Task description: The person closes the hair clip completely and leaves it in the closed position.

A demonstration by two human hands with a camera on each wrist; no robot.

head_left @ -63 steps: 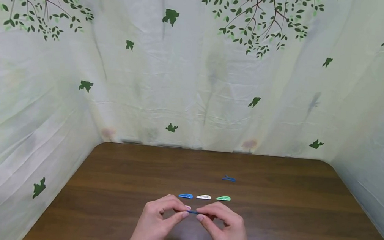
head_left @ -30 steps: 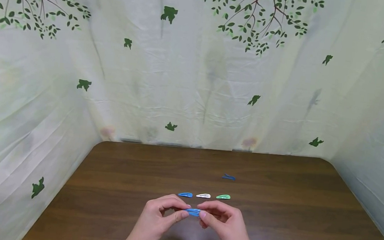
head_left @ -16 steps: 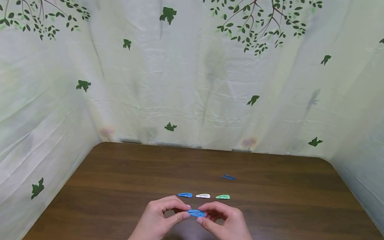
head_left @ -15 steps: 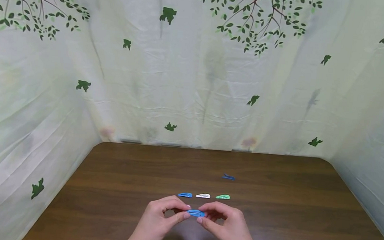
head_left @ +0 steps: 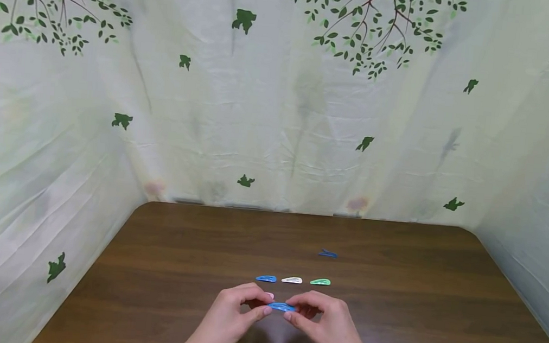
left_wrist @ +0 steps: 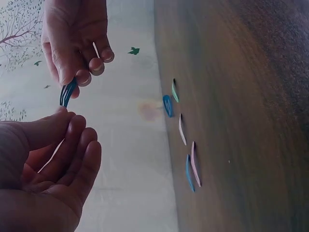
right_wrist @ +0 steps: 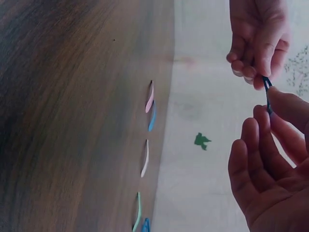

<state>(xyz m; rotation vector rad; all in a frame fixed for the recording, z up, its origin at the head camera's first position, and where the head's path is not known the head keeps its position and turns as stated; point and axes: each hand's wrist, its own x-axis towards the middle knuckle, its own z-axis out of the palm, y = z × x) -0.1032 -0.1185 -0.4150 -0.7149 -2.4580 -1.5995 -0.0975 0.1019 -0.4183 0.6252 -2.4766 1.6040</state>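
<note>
Near the table's (head_left: 389, 312) front edge, both hands, the left hand (head_left: 233, 312) and the right hand (head_left: 322, 320), are pinching a blue hair clip (head_left: 281, 306) by its ends; steady, even pressure should be keeping it from slipping.

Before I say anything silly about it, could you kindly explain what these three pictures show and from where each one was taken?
There is no machine here: a person works with two bare hands, wearing three cameras. The wide picture comes from the head camera, looking forward and down at a brown wooden table ringed by a leaf-printed cloth. The other two come from cameras on the wrists, so the table appears turned on its side. The left hand and right hand together pinch a blue hair clip above the table, one at each end. Behind them lie a blue clip, a white clip and a green clip in a row, with a darker blue clip farther back. The wrist views also show a pink clip beside the blue one.
</note>
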